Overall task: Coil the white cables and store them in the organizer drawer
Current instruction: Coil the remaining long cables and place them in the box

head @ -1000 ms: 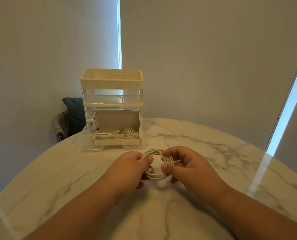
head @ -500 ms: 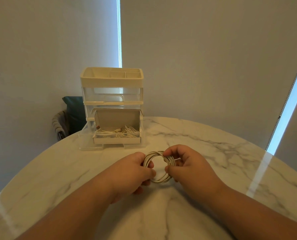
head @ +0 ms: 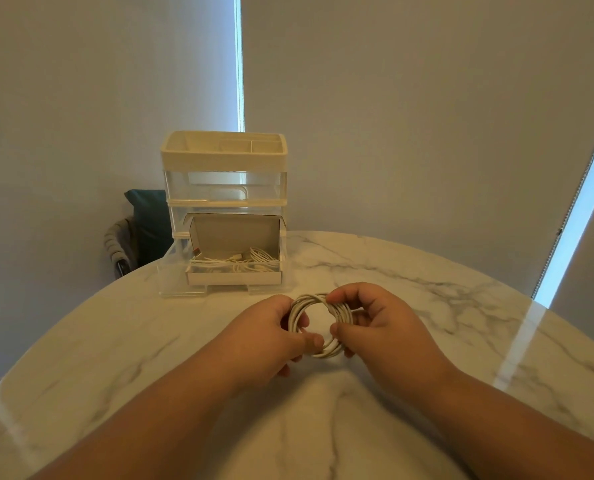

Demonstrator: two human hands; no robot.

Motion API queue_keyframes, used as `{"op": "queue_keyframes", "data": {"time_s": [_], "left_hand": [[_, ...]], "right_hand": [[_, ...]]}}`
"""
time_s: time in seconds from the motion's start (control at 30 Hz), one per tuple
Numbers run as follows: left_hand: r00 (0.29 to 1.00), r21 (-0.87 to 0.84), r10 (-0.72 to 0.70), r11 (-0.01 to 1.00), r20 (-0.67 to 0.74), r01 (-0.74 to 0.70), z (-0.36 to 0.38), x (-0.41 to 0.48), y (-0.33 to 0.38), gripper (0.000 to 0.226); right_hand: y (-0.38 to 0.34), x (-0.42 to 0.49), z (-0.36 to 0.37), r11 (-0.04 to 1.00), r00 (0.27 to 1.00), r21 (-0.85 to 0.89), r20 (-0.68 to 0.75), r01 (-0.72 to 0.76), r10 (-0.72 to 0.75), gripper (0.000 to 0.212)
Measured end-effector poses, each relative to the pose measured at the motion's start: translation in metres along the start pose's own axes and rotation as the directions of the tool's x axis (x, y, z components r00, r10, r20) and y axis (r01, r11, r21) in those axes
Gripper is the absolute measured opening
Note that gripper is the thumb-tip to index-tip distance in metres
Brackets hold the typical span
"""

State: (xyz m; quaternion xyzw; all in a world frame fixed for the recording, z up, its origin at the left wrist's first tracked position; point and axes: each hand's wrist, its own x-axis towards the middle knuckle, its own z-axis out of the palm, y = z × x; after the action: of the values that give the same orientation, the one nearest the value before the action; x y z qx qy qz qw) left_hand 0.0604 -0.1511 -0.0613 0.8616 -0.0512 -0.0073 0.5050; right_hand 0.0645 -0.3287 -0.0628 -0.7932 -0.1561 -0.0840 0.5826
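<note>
- head view: white cable coil (head: 342,311) over the marble table (head: 427,271), near the organizer (head: 222,161); left hand (head: 267,334) and right hand (head: 382,327) close together, each pinching the coil
- coiling looks nearly finished
- bottom drawer (head: 184,289) stands open; stored cables (head: 250,261) inside; this coil not yet stored

White cable coil (head: 341,311), a neat many-looped ring, near the pulled-out organizer drawer (head: 175,272) with loose white cables (head: 250,262) inside.

Both bare forearms reach forward from the lower edge and converge. The left hand (head: 267,336) and right hand (head: 382,327) face each other, knuckles outward, each pinching one side of the coiled cable (head: 342,311) between thumb and curled fingers.
</note>
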Motion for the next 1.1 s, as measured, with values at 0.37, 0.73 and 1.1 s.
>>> {"op": "queue_keyframes", "data": {"time_s": [0.37, 0.73, 1.1], "left_hand": [[1.0, -0.062, 0.001, 0.998, 0.027, 0.0, -0.002, -0.004, 0.006, 0.027], [0.993, -0.314, -0.078, 0.944, 0.091, 0.103, -0.012, -0.005, 0.013, 0.011], [0.994, -0.23, -0.028, 0.972, 0.103, 0.051, -0.009, -0.006, 0.012, 0.023]], "right_hand": [[-0.002, -0.001, 0.0, 0.998, 1.0, 0.069, -0.003, 0.013, -0.013, 0.04], [0.0, 0.002, -0.004, 0.998, 0.999, 0.046, -0.025, 0.03, -0.029, 0.039], [-0.005, 0.0, -0.002, 0.996, 0.995, 0.0, -0.05, 0.086, -0.086, 0.039]]}}
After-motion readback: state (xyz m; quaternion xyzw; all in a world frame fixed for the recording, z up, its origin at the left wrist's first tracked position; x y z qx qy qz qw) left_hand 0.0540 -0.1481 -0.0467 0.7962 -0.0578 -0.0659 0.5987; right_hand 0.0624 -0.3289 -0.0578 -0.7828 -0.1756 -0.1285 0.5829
